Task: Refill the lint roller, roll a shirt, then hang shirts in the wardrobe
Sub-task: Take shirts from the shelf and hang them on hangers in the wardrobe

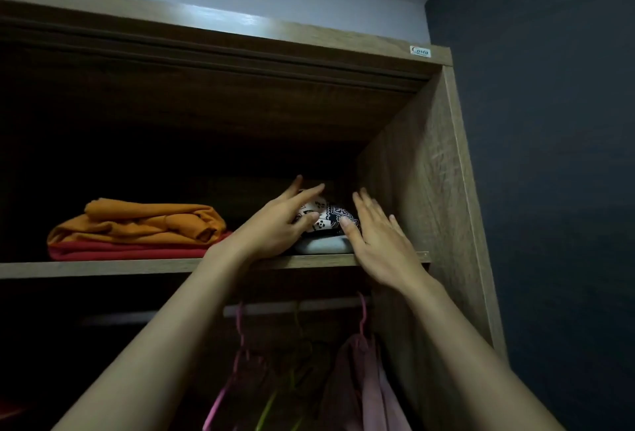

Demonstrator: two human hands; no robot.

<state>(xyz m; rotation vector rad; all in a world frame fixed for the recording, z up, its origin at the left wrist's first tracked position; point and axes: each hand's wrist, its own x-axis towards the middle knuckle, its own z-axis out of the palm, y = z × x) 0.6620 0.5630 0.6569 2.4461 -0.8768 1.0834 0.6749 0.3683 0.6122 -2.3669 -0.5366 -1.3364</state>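
Note:
A rolled black-and-white patterned shirt point(329, 217) lies on a pale folded garment point(326, 245) at the right end of the wardrobe's upper shelf point(103, 267). My left hand point(281, 221) rests against the roll's left side, fingers spread, thumb touching the cloth. My right hand point(376, 240) is at its right side with flat fingers and the thumb on the roll. Neither hand closes around it. Below the shelf, pink garments point(360, 379) hang on pink hangers point(362, 317) from the rail point(295, 307).
A folded orange garment point(144, 222) sits on a red one point(130, 252) at the shelf's left. The wardrobe's right side panel point(422, 190) is close beside my right hand. A dark wall point(556, 155) is to the right. A green hanger point(268, 410) shows low down.

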